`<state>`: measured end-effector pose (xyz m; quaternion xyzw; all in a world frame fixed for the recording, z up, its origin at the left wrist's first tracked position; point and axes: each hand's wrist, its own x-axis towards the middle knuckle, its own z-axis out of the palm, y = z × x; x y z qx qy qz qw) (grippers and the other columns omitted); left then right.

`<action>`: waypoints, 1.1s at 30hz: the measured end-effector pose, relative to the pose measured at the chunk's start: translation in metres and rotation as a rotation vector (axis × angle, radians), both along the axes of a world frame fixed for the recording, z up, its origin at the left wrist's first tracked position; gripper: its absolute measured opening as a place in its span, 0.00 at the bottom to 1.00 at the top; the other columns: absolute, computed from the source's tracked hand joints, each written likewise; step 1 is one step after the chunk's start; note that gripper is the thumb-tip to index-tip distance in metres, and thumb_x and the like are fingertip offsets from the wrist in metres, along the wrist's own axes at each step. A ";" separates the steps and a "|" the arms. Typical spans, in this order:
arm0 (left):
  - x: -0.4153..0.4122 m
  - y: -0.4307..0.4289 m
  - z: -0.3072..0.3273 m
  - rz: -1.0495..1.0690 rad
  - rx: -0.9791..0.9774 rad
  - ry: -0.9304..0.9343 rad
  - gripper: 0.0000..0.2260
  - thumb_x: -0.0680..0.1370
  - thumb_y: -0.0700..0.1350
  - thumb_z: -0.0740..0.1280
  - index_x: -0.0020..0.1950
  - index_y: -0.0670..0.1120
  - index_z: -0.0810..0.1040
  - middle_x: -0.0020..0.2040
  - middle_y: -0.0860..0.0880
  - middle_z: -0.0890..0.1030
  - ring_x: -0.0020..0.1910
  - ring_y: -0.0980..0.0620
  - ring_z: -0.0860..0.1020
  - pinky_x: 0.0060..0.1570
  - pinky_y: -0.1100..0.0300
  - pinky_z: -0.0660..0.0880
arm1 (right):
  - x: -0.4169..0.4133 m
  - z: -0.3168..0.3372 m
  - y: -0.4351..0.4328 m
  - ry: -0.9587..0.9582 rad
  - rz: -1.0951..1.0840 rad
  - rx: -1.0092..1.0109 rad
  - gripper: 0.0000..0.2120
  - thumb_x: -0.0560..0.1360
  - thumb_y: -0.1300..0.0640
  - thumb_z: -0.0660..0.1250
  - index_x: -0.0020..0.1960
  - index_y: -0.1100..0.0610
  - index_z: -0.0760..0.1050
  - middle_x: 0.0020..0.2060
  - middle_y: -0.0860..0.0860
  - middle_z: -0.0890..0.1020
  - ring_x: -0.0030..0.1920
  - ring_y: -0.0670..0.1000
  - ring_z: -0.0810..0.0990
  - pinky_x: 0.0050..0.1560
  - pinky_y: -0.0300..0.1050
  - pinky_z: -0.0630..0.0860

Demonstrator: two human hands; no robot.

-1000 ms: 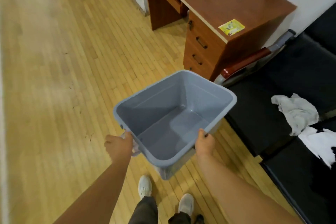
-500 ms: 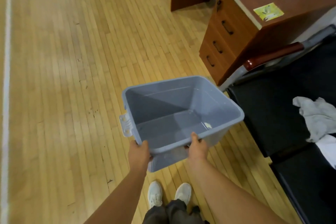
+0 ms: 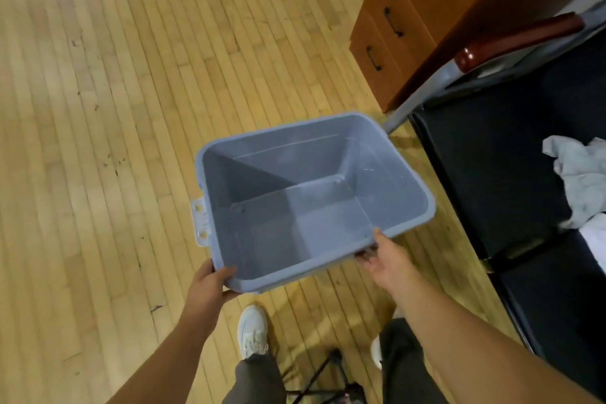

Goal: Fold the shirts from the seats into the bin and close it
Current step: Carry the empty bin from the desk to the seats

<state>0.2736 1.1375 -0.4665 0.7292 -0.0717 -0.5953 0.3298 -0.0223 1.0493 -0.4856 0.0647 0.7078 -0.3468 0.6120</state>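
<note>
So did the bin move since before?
Yes. The bin has gone down: its far corner was beside the end of the red armrest and is now by the foot of the grey leg under it.

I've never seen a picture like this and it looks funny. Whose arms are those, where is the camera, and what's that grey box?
There is no machine here, just a person. The camera sits on their head and looks down, so you see their own arms and shoes from above. The left hand and the right hand each hold the near edge of a grey bin. Nothing is inside it, and it has no lid on. Below is a wooden floor. To the right are dark seats, and on one lies a crumpled grey shirt with a white cloth beside it. Behind them stands a brown desk with drawers. I cannot tell if the bin touches the floor.
</note>
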 end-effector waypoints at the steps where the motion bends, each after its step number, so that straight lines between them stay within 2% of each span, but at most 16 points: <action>1: -0.006 0.001 -0.012 0.020 0.003 0.010 0.12 0.80 0.33 0.63 0.62 0.41 0.73 0.56 0.42 0.77 0.54 0.40 0.79 0.49 0.43 0.80 | -0.007 -0.015 0.001 -0.011 0.003 0.005 0.12 0.83 0.56 0.61 0.64 0.58 0.70 0.57 0.60 0.78 0.53 0.59 0.79 0.50 0.58 0.81; 2: -0.014 0.002 -0.025 0.048 0.001 0.020 0.11 0.80 0.33 0.63 0.62 0.42 0.74 0.56 0.42 0.78 0.53 0.40 0.79 0.50 0.43 0.80 | -0.015 -0.030 0.003 -0.020 0.006 0.003 0.12 0.83 0.55 0.61 0.65 0.57 0.70 0.55 0.58 0.78 0.51 0.58 0.79 0.42 0.55 0.82; 3: -0.024 0.004 -0.039 0.077 -0.006 0.026 0.10 0.80 0.33 0.63 0.61 0.42 0.74 0.55 0.43 0.78 0.53 0.41 0.79 0.50 0.44 0.80 | -0.022 -0.045 0.004 -0.035 0.010 0.002 0.11 0.83 0.55 0.60 0.65 0.56 0.69 0.53 0.57 0.79 0.49 0.58 0.79 0.39 0.53 0.82; 4: -0.035 0.005 -0.054 0.109 -0.009 0.027 0.09 0.81 0.34 0.64 0.60 0.42 0.75 0.55 0.43 0.79 0.53 0.42 0.79 0.50 0.45 0.80 | -0.031 -0.061 0.006 -0.052 0.014 0.003 0.11 0.84 0.56 0.59 0.65 0.56 0.70 0.51 0.55 0.79 0.49 0.58 0.79 0.40 0.54 0.81; 6: -0.058 0.010 -0.087 0.169 -0.005 0.012 0.07 0.82 0.35 0.63 0.59 0.43 0.75 0.54 0.44 0.79 0.53 0.43 0.79 0.50 0.47 0.79 | -0.050 -0.097 0.008 -0.081 0.021 -0.003 0.07 0.84 0.57 0.58 0.60 0.56 0.72 0.50 0.55 0.80 0.48 0.58 0.79 0.51 0.57 0.78; 8: -0.080 0.020 -0.126 0.213 0.015 -0.004 0.08 0.82 0.37 0.63 0.61 0.43 0.75 0.57 0.42 0.79 0.56 0.41 0.79 0.54 0.44 0.79 | -0.071 -0.133 0.011 -0.104 0.054 -0.011 0.07 0.84 0.56 0.57 0.56 0.56 0.73 0.49 0.56 0.81 0.48 0.56 0.79 0.58 0.58 0.75; 13: -0.129 0.052 -0.217 0.261 0.057 0.020 0.09 0.83 0.37 0.62 0.62 0.42 0.75 0.62 0.40 0.80 0.60 0.39 0.79 0.64 0.40 0.74 | -0.128 -0.218 0.033 -0.123 0.120 0.003 0.10 0.85 0.55 0.56 0.59 0.57 0.73 0.53 0.57 0.82 0.53 0.56 0.81 0.49 0.53 0.78; 18: -0.165 0.082 -0.269 0.202 0.090 -0.049 0.10 0.84 0.37 0.60 0.65 0.43 0.71 0.56 0.46 0.79 0.54 0.45 0.79 0.54 0.50 0.77 | -0.160 -0.274 0.076 -0.157 0.121 0.035 0.12 0.85 0.55 0.55 0.65 0.57 0.70 0.54 0.56 0.81 0.53 0.56 0.81 0.48 0.51 0.78; 24: -0.172 0.130 -0.309 -0.008 0.295 -0.304 0.04 0.82 0.44 0.65 0.55 0.45 0.75 0.56 0.39 0.80 0.48 0.43 0.80 0.53 0.41 0.79 | -0.171 -0.296 0.128 -0.101 0.243 0.115 0.17 0.84 0.52 0.58 0.70 0.55 0.66 0.63 0.57 0.78 0.56 0.58 0.82 0.50 0.52 0.80; 27: -0.170 0.135 -0.310 -0.145 0.403 -0.419 0.07 0.81 0.43 0.66 0.58 0.43 0.76 0.54 0.41 0.81 0.50 0.41 0.81 0.55 0.42 0.80 | -0.169 -0.293 0.141 -0.021 0.387 0.161 0.19 0.83 0.49 0.59 0.72 0.56 0.66 0.64 0.56 0.77 0.55 0.57 0.83 0.50 0.51 0.82; 29: -0.165 0.127 -0.305 -0.218 0.467 -0.442 0.10 0.80 0.41 0.65 0.60 0.41 0.77 0.53 0.41 0.81 0.50 0.41 0.80 0.55 0.46 0.79 | -0.168 -0.288 0.139 0.019 0.468 0.210 0.21 0.83 0.49 0.59 0.72 0.57 0.67 0.63 0.56 0.77 0.55 0.56 0.82 0.47 0.49 0.81; 31: -0.162 0.110 -0.294 -0.280 0.488 -0.460 0.08 0.79 0.39 0.64 0.57 0.39 0.76 0.49 0.39 0.79 0.45 0.42 0.78 0.45 0.51 0.76 | -0.167 -0.279 0.133 0.061 0.568 0.284 0.21 0.83 0.47 0.59 0.71 0.58 0.69 0.62 0.56 0.78 0.53 0.56 0.81 0.43 0.48 0.81; 33: -0.166 0.084 -0.278 -0.335 0.455 -0.476 0.07 0.78 0.38 0.63 0.53 0.37 0.75 0.44 0.40 0.78 0.38 0.45 0.74 0.36 0.55 0.71 | -0.167 -0.268 0.120 0.144 0.704 0.313 0.22 0.82 0.44 0.60 0.65 0.60 0.73 0.57 0.57 0.80 0.51 0.58 0.82 0.42 0.50 0.81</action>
